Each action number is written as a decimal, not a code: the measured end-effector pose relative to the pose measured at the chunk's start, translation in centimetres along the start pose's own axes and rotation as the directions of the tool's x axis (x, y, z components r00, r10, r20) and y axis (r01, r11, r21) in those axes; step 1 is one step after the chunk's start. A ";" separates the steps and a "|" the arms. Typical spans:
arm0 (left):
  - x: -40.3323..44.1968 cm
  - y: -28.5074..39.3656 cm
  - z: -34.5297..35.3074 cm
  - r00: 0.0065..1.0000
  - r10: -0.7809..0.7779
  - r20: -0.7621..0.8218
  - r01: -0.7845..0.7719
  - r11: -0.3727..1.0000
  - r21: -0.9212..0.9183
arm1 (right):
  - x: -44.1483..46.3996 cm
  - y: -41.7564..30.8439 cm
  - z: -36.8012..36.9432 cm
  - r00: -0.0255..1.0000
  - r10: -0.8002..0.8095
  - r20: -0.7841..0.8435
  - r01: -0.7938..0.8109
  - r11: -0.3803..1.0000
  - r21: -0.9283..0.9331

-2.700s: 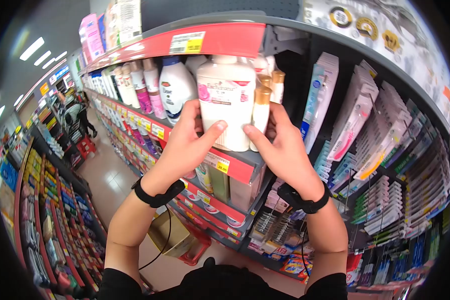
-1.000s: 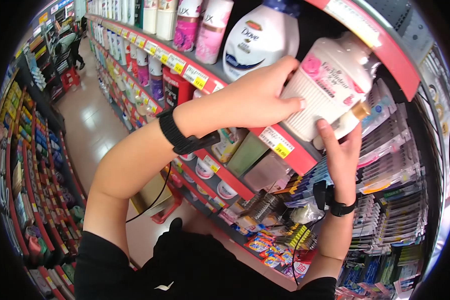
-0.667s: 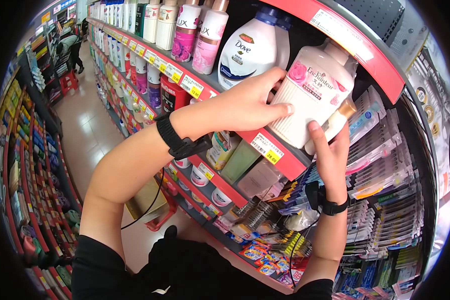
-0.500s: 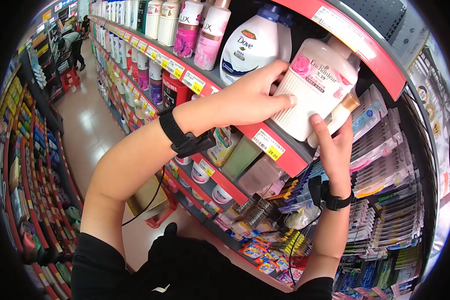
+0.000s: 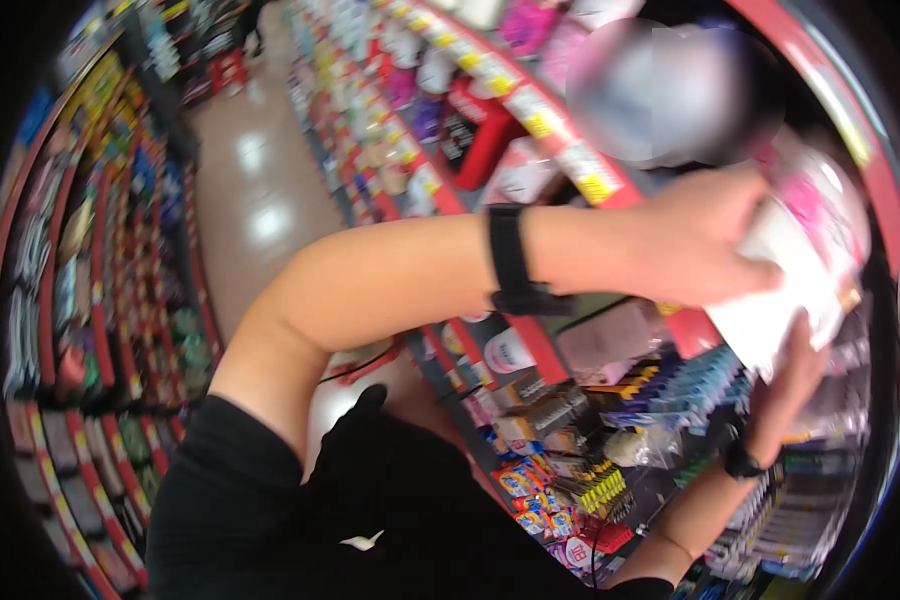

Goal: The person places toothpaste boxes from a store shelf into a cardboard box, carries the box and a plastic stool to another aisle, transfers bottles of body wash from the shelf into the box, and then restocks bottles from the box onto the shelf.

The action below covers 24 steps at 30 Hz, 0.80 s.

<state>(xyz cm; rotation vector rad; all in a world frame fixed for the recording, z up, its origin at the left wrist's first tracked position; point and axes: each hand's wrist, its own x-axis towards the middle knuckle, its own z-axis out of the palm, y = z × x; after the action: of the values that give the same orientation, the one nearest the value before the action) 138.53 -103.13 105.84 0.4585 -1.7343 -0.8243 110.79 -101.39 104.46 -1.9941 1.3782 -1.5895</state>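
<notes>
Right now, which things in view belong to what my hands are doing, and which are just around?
In hand:
- white bottle with a pink label, blurred
- left hand and right hand, both on it

Just around:
- red-and-black pack
- white tub
- orange packets
- hanging packs, too blurred to identify

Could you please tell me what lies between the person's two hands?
The head view shows a white bottle with pink markings between the left hand and the right hand; blur hides finer detail.
</notes>
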 end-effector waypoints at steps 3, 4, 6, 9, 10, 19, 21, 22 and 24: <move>-3.1 0.3 1.8 0.992 -0.123 -0.003 0.118 0.961 -0.251 | -4.2 3.0 -4.6 0.954 -0.250 0.167 0.292 0.902 -0.319; -4.3 -0.3 2.6 0.996 -0.055 -0.076 0.047 0.994 -0.104 | -5.6 2.5 -4.1 0.982 -0.170 0.086 0.188 0.939 -0.289; -7.4 -0.5 3.5 0.995 -0.061 -0.074 0.048 0.984 -0.169 | -8.5 1.6 -2.9 0.997 -0.003 -0.078 -0.011 0.983 -0.181; -12.7 -1.3 4.4 0.994 -0.036 -0.107 0.027 0.997 -0.076 | -12.5 -0.3 -1.4 0.991 0.093 0.097 -0.088 0.994 -0.058; -14.4 -1.3 4.4 0.985 -0.169 -0.042 0.156 0.966 -0.208 | -13.3 -0.3 -1.7 0.964 0.141 0.225 -0.112 0.985 -0.134; -30.5 -5.2 3.2 0.739 -0.648 -0.187 0.592 0.756 -0.279 | -19.3 1.7 12.8 0.536 0.231 0.812 -0.374 0.927 -0.018; -33.6 -6.2 2.7 0.624 -0.738 -0.256 0.652 0.673 -0.350 | -22.0 4.6 16.7 0.509 0.189 0.840 -0.473 0.877 0.090; -35.3 -6.9 2.4 0.580 -0.761 -0.289 0.674 0.648 -0.354 | -23.3 5.8 18.5 0.499 0.194 0.845 -0.479 0.874 0.083; -38.1 -8.5 1.3 0.530 -0.773 -0.347 0.694 0.631 -0.347 | -25.5 7.4 22.6 0.388 0.138 0.911 -0.662 0.730 0.171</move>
<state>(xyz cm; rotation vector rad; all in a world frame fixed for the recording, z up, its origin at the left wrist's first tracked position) 148.55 -83.10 73.83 1.2326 -0.9467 -1.3159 127.32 -93.36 74.88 -1.4888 0.7757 -0.4298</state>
